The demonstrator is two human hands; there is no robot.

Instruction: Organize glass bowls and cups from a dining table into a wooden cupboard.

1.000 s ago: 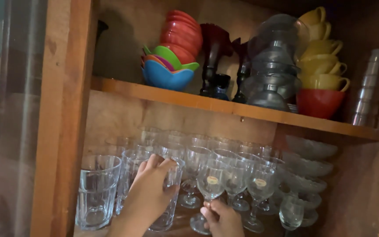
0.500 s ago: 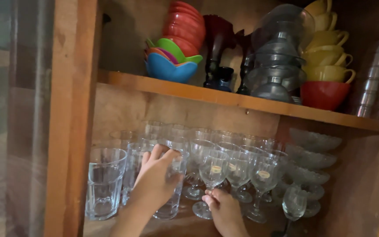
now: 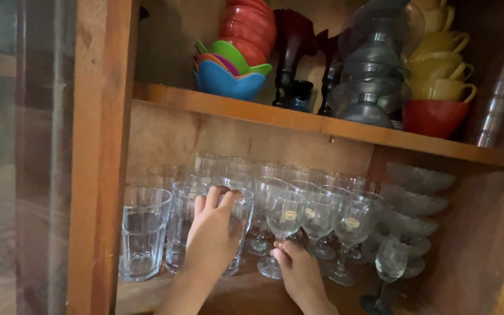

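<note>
My left hand [image 3: 212,233] is wrapped around a clear glass tumbler [image 3: 237,224] that stands on the lower shelf of a wooden cabinet. My right hand [image 3: 298,274] pinches the stem of a clear wine glass [image 3: 284,219] just right of the tumbler, above its foot. Both glasses stand upright among several other tumblers and stemmed glasses. Another tumbler [image 3: 143,232] stands at the far left of the row.
The upper wooden shelf [image 3: 322,125] carries stacked coloured plastic bowls [image 3: 228,79], red bowls [image 3: 249,26], dark vases [image 3: 293,52], grey glass dishes [image 3: 371,76], yellow cups [image 3: 441,58] over a red bowl [image 3: 433,116]. Clear glass bowls [image 3: 415,204] are stacked at right. A wooden door frame [image 3: 100,157] stands at left.
The view has shifted so the shelves sit lower left to upper right slightly higher in frame. Both hands keep their hold on the same glasses; nothing has been lifted.
</note>
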